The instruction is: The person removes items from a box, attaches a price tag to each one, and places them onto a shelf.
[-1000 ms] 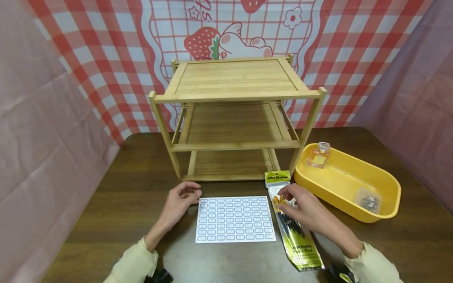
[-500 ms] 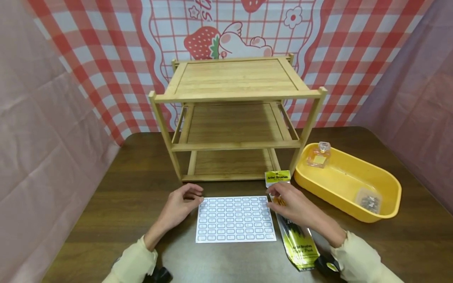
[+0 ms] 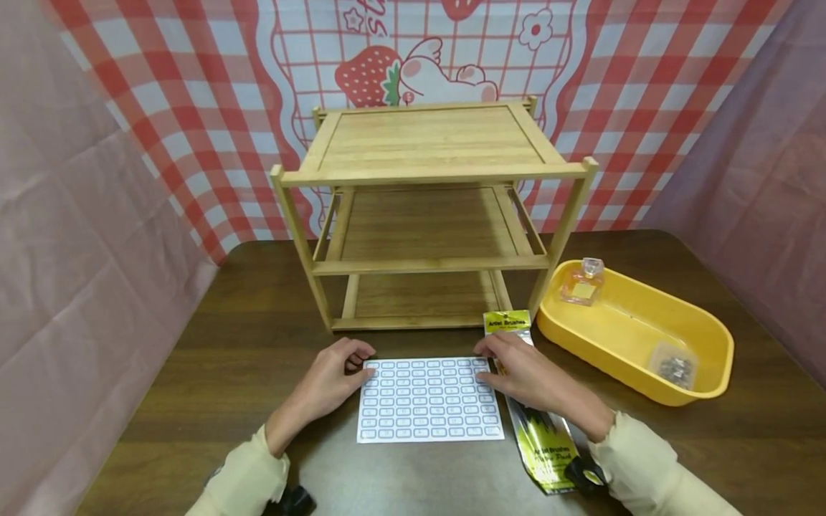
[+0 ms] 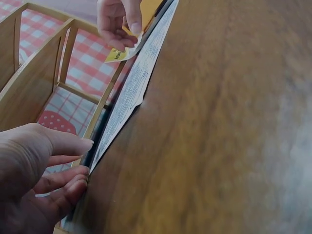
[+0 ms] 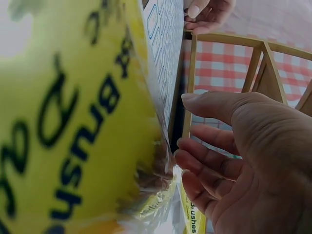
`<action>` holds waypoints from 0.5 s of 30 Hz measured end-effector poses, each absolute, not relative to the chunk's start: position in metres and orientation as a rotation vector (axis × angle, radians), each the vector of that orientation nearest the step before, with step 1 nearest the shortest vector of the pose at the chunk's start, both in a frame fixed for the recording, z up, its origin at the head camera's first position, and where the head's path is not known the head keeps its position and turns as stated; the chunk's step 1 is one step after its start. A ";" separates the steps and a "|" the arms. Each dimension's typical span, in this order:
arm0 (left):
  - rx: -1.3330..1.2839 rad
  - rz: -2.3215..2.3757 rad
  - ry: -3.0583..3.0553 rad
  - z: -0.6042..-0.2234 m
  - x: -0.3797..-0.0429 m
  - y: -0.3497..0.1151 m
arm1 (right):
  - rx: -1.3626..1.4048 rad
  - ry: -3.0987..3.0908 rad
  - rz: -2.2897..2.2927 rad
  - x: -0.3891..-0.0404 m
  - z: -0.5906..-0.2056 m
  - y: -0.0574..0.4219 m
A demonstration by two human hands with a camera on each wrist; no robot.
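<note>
Viewing from the head, the label sheet (image 3: pixel 429 398) is seen whole, flat on the table (image 3: pixel 213 358) in front of the rack (image 3: pixel 426 143), with a hand at each far corner. By the left wrist view the sheet is reduced to a thin slanting wedge, but a gap is revealed between the thumb and fingertips of the left hand (image 3: pixel 328 380); the fingers are loosely bent at the corner, released. The right hand (image 3: pixel 532 373) is seen from above, partly covering the brush packet (image 3: pixel 548 459); only by the right wrist view are its thumb and fingers shown held well apart, relaxed and released. Whether the sheet is touched by its fingertips cannot be told.

Materials: sheet white, printed with rows of rounded, blue-outlined boxes. Packet long, clear and glossy, labelled in lime yellow; its dark lettering is blurred up close. Rack three-tiered, of pale grained wood; table brown, wood-grained. In the rounded yellow tub (image 3: pixel 626 322) are held a squarish pink glass bottle (image 3: pixel 584 285) and a small clear container (image 3: pixel 674 367) of silvery pieces. Behind, red-and-white checked cloth (image 3: pixel 161 107) is hung.
</note>
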State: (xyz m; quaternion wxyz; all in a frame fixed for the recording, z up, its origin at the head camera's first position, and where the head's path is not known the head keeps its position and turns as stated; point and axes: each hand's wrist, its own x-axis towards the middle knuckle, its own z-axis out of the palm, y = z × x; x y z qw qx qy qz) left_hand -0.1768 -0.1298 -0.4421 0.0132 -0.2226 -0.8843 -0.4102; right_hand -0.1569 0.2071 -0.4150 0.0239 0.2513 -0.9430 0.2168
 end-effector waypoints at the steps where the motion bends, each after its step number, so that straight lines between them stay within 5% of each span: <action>1: -0.701 -1.260 -2.762 -0.442 -0.177 -0.129 | 0.781 -2.920 0.660 -0.157 -0.415 0.207; 15: -0.670 -1.186 -2.802 -0.441 -0.176 -0.126 | 0.833 -2.889 0.487 -0.161 -0.419 0.204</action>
